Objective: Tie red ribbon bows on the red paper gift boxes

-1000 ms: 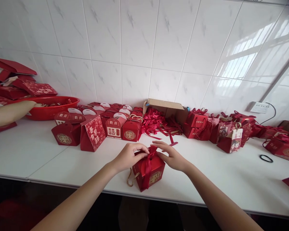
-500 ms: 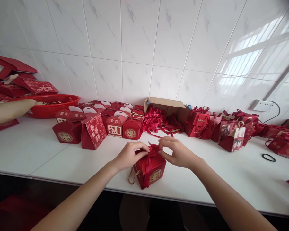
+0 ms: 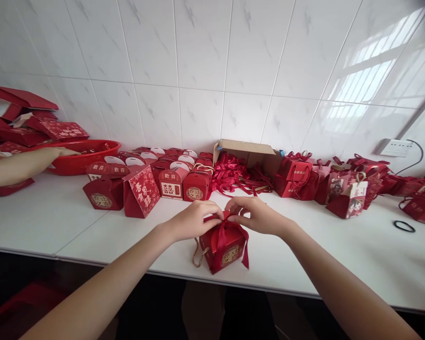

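A small red gift box (image 3: 224,250) with a gold rope handle stands near the front edge of the white counter (image 3: 56,212). A red ribbon (image 3: 222,232) runs over its top and hangs down its front and right side. My left hand (image 3: 193,219) pinches the ribbon at the top of the box from the left. My right hand (image 3: 257,216) pinches the same ribbon from the right, fingertips almost meeting those of the left.
Rows of red gift boxes (image 3: 170,182) line the tiled wall, with more ribboned boxes (image 3: 343,189) at right. An open cardboard box (image 3: 248,153) spills red ribbons (image 3: 230,174). Another person's arm (image 3: 17,165) reaches to a red basin (image 3: 81,156) at left. A black hair tie (image 3: 404,226) lies at right.
My hands have drawn together over the box top, both now pinching the ribbon. A ribbon tail now hangs down the box's right side. The other person's hand has reached further toward the basin.
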Tool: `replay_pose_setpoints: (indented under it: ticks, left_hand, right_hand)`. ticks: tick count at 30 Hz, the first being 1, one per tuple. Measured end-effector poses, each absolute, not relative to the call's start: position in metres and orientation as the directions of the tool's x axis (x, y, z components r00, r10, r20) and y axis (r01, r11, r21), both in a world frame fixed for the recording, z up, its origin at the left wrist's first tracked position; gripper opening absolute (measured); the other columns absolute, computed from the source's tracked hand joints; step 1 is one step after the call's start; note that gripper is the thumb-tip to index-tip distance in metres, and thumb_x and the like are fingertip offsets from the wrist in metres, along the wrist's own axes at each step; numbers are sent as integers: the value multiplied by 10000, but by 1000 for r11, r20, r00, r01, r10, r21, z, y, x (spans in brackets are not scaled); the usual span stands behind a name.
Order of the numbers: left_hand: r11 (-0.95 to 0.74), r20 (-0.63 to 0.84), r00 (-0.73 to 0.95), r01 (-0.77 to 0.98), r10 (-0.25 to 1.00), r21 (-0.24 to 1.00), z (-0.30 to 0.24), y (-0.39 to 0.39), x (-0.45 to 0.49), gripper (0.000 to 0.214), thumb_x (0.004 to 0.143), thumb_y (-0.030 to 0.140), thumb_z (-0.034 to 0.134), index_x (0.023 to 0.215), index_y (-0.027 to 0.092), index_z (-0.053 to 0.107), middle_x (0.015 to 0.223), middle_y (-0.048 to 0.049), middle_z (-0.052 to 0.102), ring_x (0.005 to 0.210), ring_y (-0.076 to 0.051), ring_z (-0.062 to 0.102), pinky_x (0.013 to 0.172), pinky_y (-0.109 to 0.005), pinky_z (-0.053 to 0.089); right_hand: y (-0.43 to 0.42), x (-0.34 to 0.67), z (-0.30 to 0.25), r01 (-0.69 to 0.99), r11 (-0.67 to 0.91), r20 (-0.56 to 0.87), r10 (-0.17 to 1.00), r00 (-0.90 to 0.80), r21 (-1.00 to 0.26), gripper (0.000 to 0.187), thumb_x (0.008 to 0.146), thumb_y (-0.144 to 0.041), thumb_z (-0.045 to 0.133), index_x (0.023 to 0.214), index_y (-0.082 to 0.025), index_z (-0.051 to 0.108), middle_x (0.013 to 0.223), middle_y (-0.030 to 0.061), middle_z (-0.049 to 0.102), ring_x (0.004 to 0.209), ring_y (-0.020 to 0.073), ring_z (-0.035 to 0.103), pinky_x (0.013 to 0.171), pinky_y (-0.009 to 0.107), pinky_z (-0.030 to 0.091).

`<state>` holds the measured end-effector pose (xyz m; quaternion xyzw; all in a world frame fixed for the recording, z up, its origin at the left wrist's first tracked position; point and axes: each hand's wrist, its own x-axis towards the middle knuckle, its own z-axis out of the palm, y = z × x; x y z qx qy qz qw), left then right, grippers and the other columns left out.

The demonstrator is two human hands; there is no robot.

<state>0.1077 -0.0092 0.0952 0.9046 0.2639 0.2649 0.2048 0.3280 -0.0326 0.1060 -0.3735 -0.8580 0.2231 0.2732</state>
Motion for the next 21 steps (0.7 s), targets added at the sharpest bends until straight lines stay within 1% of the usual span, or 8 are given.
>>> replay_pose_setpoints:
  ticks: [3, 5, 7, 10, 12, 16, 19, 21]
  left_hand:
    - [-808, 310, 769, 419, 558, 414, 108, -10, 108, 136, 823, 110, 574, 849, 173, 692, 863, -38, 691, 801, -166, 627, 754, -261, 460]
    - [-827, 262, 799, 449, 541, 338, 114, -10, 108, 146, 832, 105, 564, 867, 167, 691, 875, -43, 690, 805, -165, 627, 738, -251, 455]
    - [-837, 224, 818, 463, 530, 291, 119, -8, 107, 150, 839, 109, 557, 867, 174, 689, 875, -38, 686, 810, -165, 625, 731, -245, 449]
    - [-829, 174, 820, 497, 546, 256, 123, -5, 104, 141, 839, 134, 557, 846, 199, 683, 873, -27, 673, 843, -178, 615, 737, -250, 437]
    - [-817, 155, 810, 525, 565, 239, 126, -3, 103, 141, 840, 150, 548, 830, 210, 675, 876, -26, 661, 853, -186, 606, 721, -253, 427]
    - [-796, 104, 810, 530, 578, 293, 131, -3, 105, 116, 823, 171, 544, 826, 214, 652, 878, -17, 653, 830, -181, 596, 684, -253, 420]
    - [-769, 17, 830, 508, 557, 387, 132, -3, 107, 45, 801, 202, 563, 817, 208, 604, 893, -13, 616, 840, -174, 572, 730, -259, 432]
    - [-760, -31, 840, 505, 541, 409, 130, -1, 108, 45, 780, 240, 587, 802, 208, 565, 945, -20, 562, 896, -187, 540, 785, -279, 435]
  right_hand:
    - [-38, 328, 100, 501, 715, 397, 693, -602, -487, 155, 872, -105, 530, 976, -181, 616, 878, 40, 650, 793, 148, 610, 705, 272, 505]
    - [-44, 329, 96, 497, 774, 435, 633, -641, -393, 259, 895, -74, 470, 1053, -189, 640, 927, 61, 621, 833, 156, 595, 715, 278, 504]
    - [-48, 330, 91, 511, 802, 422, 598, -682, -310, 363, 903, -51, 428, 1138, -212, 653, 943, 73, 582, 794, 153, 578, 663, 267, 501]
    - [-49, 330, 81, 543, 814, 397, 576, -714, -205, 412, 864, -21, 473, 1158, -224, 681, 889, 67, 516, 709, 145, 530, 565, 246, 473]
    - [-47, 329, 75, 532, 830, 414, 548, -726, -165, 404, 843, -20, 525, 1144, -228, 697, 852, 55, 475, 724, 151, 512, 579, 251, 481]
    - [-42, 330, 67, 493, 846, 457, 528, -716, -204, 391, 840, -30, 555, 1131, -244, 705, 848, 44, 442, 742, 145, 487, 614, 258, 499]
    - [-40, 330, 64, 437, 855, 494, 519, -698, -281, 407, 863, -10, 481, 1090, -247, 722, 876, 47, 445, 767, 136, 492, 659, 263, 511]
    - [-39, 331, 64, 397, 861, 511, 509, -693, -319, 423, 873, -5, 446, 1081, -247, 725, 879, 45, 440, 782, 133, 495, 692, 273, 519]
